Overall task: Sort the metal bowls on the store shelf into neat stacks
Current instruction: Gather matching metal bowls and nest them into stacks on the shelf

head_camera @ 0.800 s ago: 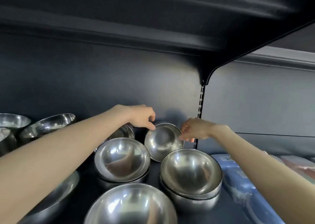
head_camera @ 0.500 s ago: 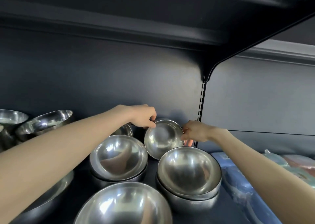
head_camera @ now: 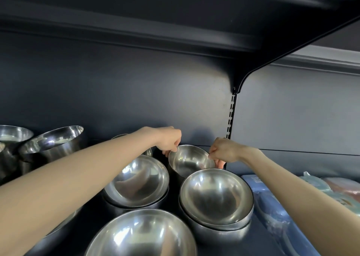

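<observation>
A small metal bowl (head_camera: 190,160) sits at the back of the dark shelf, now nearly level. My left hand (head_camera: 168,139) pinches its left rim and my right hand (head_camera: 222,150) pinches its right rim. In front of it stand a stack of bowls at the centre left (head_camera: 138,181) and a stack at the centre right (head_camera: 216,195). A large bowl (head_camera: 142,236) sits nearest me. Another bowl's rim (head_camera: 149,151) shows behind my left forearm.
Deeper steel bowls (head_camera: 52,144) lean at the far left, with one more bowl (head_camera: 11,137) behind them. Blue and pastel wrapped packages (head_camera: 276,213) lie on the shelf to the right. A slotted upright (head_camera: 230,115) and the upper shelf (head_camera: 175,12) close in overhead.
The small bowl has tipped from leaning upright against the back to nearly level, with both hands still on its rim. My right hand has shifted slightly up and over the rim.
</observation>
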Demonstrator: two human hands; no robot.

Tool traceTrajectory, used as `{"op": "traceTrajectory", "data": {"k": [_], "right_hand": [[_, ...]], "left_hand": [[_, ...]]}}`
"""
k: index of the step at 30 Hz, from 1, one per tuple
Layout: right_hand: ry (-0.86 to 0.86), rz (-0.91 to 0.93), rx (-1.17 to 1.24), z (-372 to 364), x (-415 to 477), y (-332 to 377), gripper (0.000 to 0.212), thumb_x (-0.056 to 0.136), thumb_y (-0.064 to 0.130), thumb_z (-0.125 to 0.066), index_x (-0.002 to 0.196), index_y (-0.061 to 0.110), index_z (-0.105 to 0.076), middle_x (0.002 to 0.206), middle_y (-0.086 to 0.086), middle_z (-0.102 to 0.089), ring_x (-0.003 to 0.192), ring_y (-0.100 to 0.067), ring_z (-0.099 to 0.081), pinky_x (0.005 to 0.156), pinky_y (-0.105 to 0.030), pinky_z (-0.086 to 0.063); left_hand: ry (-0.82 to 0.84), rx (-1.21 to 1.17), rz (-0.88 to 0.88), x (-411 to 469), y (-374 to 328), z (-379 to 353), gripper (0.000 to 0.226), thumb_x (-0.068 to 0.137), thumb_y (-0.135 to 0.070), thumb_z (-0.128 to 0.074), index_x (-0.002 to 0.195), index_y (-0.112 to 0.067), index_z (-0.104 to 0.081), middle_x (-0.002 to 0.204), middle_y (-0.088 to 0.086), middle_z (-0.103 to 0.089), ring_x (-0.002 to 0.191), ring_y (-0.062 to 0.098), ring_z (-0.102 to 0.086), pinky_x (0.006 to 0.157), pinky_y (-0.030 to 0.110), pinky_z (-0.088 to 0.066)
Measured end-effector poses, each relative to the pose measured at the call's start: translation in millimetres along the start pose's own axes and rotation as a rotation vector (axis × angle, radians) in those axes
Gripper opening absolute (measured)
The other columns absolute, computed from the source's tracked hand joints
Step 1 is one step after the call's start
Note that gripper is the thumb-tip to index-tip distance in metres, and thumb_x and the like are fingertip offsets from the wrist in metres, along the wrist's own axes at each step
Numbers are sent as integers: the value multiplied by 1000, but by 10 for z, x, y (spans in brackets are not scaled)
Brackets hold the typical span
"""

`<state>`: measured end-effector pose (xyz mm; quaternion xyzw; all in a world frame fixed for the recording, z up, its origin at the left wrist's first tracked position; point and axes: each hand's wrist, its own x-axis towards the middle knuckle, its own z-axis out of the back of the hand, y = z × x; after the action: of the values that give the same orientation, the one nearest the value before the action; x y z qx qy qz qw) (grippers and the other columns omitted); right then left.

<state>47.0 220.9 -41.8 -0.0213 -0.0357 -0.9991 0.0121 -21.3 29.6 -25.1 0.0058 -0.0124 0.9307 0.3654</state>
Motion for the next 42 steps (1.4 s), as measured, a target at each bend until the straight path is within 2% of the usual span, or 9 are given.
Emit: {"op": "traceTrajectory", "data": {"k": [2,5,10,16,19,23,27,36,42], "right_hand": [[42,-3,-53,16,23,29,29,92,12,-45,65,6,-52,100,-27,-67,85,-37,-59,62,-27,-37],[112,1,-94,45,51,65,35,96,12,-42,61,12,-48,94,-14,-70,77,-20,-51,51,-13,-31],[171,-111,64,44,173,31,32,88,7,-47,57,9,-54,44,11,-59,51,-11,-51,47,-15,-39],[252,-144,166,104,184,85,21,89,12,-51,84,-2,-66,91,-16,-74,74,-21,-71,77,-28,-58],[250,-136,99,195,184,163,33,92,27,-55,96,-2,-69,81,-7,-74,65,-11,-70,74,-26,-57],[105,-52,-27,415,244,382,38,95,39,-52,98,3,-66,87,-5,-70,65,-11,-65,69,-25,-51],[68,79,72,511,304,707,25,95,36,-55,89,11,-58,88,-5,-68,74,-17,-67,68,-25,-50],[104,226,208,451,519,1232,38,87,39,-65,111,10,-61,99,-7,-69,80,-14,-66,73,-24,-51],[218,225,203,331,665,1372,46,86,38,-66,122,11,-56,112,-11,-69,87,-17,-65,76,-26,-50]], "left_hand": [[0,-4,5,26,8,-5,22,92,-10,-52,70,-9,-55,62,3,-64,58,16,-57,53,19,-40],[20,-21,10,48,43,-13,16,92,-10,-53,78,-9,-60,65,1,-64,66,18,-60,58,21,-43],[41,-38,3,-13,79,56,17,89,-14,-59,100,-4,-66,76,1,-66,74,15,-61,76,26,-47],[-30,-33,45,-165,243,246,23,89,-21,-64,110,-11,-65,93,2,-70,84,18,-62,76,25,-49],[-98,-24,87,-298,399,328,24,88,-23,-66,110,-15,-66,98,-3,-65,97,19,-63,91,32,-48],[-155,5,133,-525,618,475,26,87,-23,-68,110,-13,-66,95,-4,-62,96,18,-62,90,29,-48],[-140,45,174,-699,865,600,28,86,-26,-69,111,-14,-65,95,-5,-62,89,15,-58,83,26,-45],[120,64,203,-893,1184,589,50,84,-34,-71,127,-15,-53,110,11,-71,103,23,-63,89,27,-43],[137,23,137,-773,1253,448,43,87,-28,-68,125,-13,-53,89,0,-70,77,15,-63,75,24,-47]]}}
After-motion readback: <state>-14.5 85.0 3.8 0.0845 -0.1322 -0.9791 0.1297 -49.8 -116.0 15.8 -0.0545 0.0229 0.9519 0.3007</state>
